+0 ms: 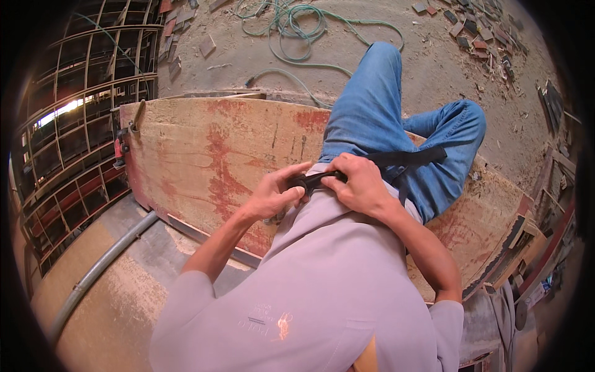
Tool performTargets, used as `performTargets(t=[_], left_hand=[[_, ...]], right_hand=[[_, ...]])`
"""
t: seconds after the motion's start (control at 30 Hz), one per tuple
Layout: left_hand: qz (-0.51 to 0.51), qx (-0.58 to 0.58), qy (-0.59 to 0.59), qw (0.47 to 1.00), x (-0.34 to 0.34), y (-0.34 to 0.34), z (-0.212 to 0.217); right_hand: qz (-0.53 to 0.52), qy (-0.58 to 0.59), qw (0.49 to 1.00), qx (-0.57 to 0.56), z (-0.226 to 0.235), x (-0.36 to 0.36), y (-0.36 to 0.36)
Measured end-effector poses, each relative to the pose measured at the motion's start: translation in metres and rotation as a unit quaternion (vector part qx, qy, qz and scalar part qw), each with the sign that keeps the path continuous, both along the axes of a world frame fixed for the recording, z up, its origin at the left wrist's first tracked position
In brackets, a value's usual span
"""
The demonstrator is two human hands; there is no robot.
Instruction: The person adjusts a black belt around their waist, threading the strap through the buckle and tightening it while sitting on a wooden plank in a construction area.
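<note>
At my waist, a black strap (406,157) runs over my jeans, its far end lying across my right thigh. My left hand (277,191) is closed around a black buckle-like piece (300,182) of it, thumb and fingers on either side. Close beside it, my right hand (358,183) grips the strap near the same piece, fingers curled with the back of the hand up. Between the hands a short dark stretch of strap shows. The fingers partly hide how the pieces join.
I sit on a worn wooden board (204,161) with red stains. A metal rack (80,118) stands at the left, near a grey pipe (105,266). On the dusty floor lie a coiled green hose (300,28) and many scattered tile-like pieces (480,34).
</note>
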State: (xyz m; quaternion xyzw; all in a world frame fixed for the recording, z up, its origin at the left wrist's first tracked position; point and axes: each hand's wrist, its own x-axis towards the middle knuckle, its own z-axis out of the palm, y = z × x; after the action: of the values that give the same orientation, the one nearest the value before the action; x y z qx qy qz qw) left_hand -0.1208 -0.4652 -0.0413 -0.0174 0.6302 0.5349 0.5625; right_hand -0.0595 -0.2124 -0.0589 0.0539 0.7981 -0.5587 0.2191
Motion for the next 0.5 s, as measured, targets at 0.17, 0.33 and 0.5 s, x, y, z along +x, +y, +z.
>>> performTargets(t=[0.17, 0.33, 0.5], left_hand=[[0.013, 0.034, -0.024, 0.999, -0.003, 0.005, 0.007], [0.024, 0.052, 0.002, 0.998, -0.002, 0.013, 0.012], [0.002, 0.068, -0.005, 0.998, 0.001, 0.026, 0.014]], right_hand=[[-0.071, -0.145, 0.981, -0.105, 0.004, -0.004, 0.011], [-0.073, -0.077, 0.990, -0.088, 0.007, -0.005, 0.022], [-0.073, -0.039, 0.994, -0.074, 0.021, 0.003, 0.037]])
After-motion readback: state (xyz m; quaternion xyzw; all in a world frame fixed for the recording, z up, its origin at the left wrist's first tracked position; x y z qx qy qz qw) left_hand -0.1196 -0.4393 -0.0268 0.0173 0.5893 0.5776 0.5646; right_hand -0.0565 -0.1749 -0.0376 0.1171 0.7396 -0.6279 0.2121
